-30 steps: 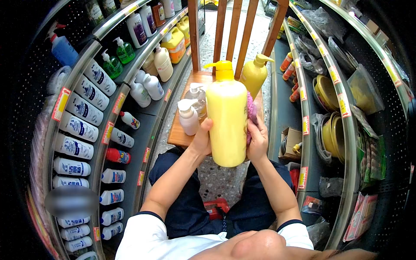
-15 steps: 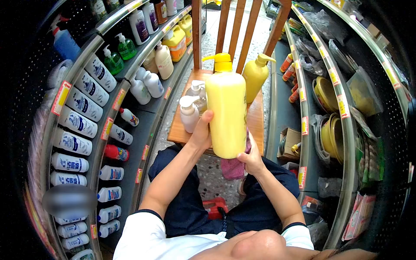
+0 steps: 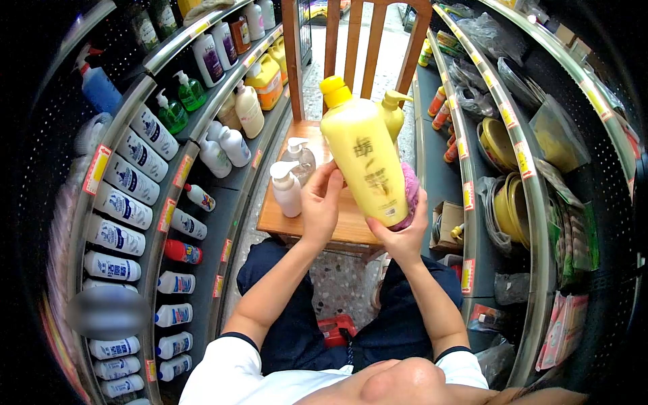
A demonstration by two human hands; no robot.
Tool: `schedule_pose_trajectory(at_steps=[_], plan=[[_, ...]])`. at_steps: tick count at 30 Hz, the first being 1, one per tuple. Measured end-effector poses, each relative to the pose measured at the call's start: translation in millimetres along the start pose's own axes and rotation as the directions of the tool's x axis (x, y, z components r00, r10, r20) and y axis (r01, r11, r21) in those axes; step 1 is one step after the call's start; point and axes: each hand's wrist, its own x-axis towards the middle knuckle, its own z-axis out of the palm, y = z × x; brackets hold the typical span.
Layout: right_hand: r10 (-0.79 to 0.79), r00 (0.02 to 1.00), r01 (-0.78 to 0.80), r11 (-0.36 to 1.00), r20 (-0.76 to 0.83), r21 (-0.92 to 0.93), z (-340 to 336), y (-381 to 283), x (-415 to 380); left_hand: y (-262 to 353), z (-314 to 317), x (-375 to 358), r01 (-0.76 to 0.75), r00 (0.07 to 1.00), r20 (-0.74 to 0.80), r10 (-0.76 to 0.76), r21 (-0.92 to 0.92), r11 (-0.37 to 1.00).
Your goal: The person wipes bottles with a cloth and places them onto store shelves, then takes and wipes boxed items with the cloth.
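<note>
A large yellow pump bottle point(image 3: 364, 162) with a yellow cap leans to the left above the wooden chair point(image 3: 344, 219), its dark printed label facing me. My right hand point(image 3: 403, 233) is closed around its lower end, with a pink cloth point(image 3: 410, 189) between palm and bottle. At the bottle's left edge is my left hand point(image 3: 321, 208), fingers curled against it and their tips partly hidden. On the seat to the left stand a white pump bottle point(image 3: 286, 192) and a clear pump bottle point(image 3: 301, 158). Another yellow pump bottle point(image 3: 393, 111) stands behind the held one.
Shelves on the left hold rows of white bottles point(image 3: 125, 206), green pump bottles point(image 3: 192, 92) and yellow jugs point(image 3: 265, 79). The right-hand shelves carry yellow basins point(image 3: 516, 209), plastic-wrapped goods and a cardboard box point(image 3: 447, 223). A red object point(image 3: 335, 331) lies on the floor between my legs.
The held bottle has turned so its label shows, and its top has tipped left. My right hand has moved right and up with the cloth, which now sits against the bottle's side.
</note>
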Motion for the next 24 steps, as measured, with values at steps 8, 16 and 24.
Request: schedule_pose_trajectory(at_steps=[8,16,24], plan=[[-0.28,0.959,0.24,0.879,-0.039,-0.412,14.0,3.4,-22.9,-10.3,1.2,-4.4,0.096,0.975,0.209,-0.071,-0.113,0.989],[-0.431,0.872,0.488,0.733,0.233,-0.473,3.6,-14.0,-29.8,-10.3,-0.4,-5.1,0.309,0.951,0.128,-0.282,-0.347,0.885],[-0.552,0.731,0.672,0.686,0.403,-0.279,-9.4,-19.5,-8.9,-14.1,-9.3,-5.5,0.338,0.936,0.235,-0.264,-0.379,0.861]])
